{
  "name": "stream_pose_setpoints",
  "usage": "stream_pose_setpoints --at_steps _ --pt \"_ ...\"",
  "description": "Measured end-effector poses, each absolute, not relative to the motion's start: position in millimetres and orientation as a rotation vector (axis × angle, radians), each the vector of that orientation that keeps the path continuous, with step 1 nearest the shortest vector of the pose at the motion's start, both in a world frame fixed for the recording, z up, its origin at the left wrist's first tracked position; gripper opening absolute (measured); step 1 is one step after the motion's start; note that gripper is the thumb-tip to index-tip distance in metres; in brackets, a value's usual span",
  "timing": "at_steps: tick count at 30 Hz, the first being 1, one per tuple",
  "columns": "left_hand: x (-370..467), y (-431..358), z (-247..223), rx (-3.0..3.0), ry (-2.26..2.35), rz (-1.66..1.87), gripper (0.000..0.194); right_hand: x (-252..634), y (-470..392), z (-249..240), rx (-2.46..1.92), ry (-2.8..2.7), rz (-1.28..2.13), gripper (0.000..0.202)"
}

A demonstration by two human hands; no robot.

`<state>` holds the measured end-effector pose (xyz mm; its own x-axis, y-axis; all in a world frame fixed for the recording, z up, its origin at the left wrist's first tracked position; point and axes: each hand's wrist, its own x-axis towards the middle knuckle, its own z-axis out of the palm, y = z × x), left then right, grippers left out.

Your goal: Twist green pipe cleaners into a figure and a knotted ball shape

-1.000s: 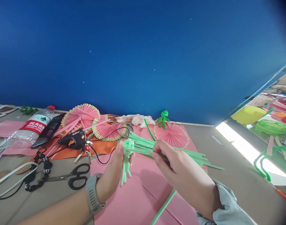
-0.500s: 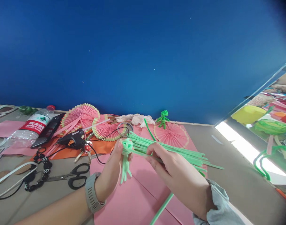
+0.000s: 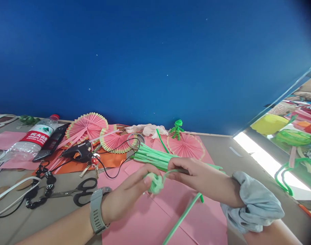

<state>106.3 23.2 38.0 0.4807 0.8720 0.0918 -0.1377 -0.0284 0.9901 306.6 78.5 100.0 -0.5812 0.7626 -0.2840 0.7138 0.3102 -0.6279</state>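
Observation:
My left hand (image 3: 135, 192) is closed around a pale green figure of wound pipe cleaners (image 3: 155, 183), held low over the pink paper (image 3: 142, 221). A loose pipe cleaner strand (image 3: 169, 172) runs from the wound lump to my right hand (image 3: 191, 173), whose thumb and forefinger pinch it. Behind my right hand lies a bundle of light green pipe cleaners (image 3: 150, 156). One more pipe cleaner (image 3: 182, 217) crosses the pink paper in front. The lower part of the held figure is hidden by my left hand.
A small green pipe cleaner figure (image 3: 177, 130) stands at the back by pink paper fans (image 3: 186, 146). On the left are scissors (image 3: 79, 192), a black glue gun (image 3: 80, 152), keys (image 3: 95, 161), a bead bracelet (image 3: 30, 204) and a plastic bottle (image 3: 36, 137). A blue panel (image 3: 155, 68) rises behind.
Both hands have shifted right, the left also lower, carrying the wound figure. The figure has turned so its dangling strands no longer show. The strand between the hands now looks shorter and bent.

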Motion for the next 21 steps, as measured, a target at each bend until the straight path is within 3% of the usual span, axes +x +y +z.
stream_pose_setpoints --at_steps 4,10,16,21 --pt "109 22 43 1.824 0.888 0.765 0.017 307 76 102 -1.491 -2.476 1.102 0.021" --pt "113 18 35 2.292 1.168 0.638 0.026 295 64 97 -1.485 -2.460 0.837 0.021" --pt "112 22 28 2.241 1.294 0.665 0.036 286 42 93 -1.429 -2.505 0.599 0.021" --pt "113 26 30 2.010 1.266 0.830 0.027 275 37 90 -1.311 -2.636 0.352 0.036"
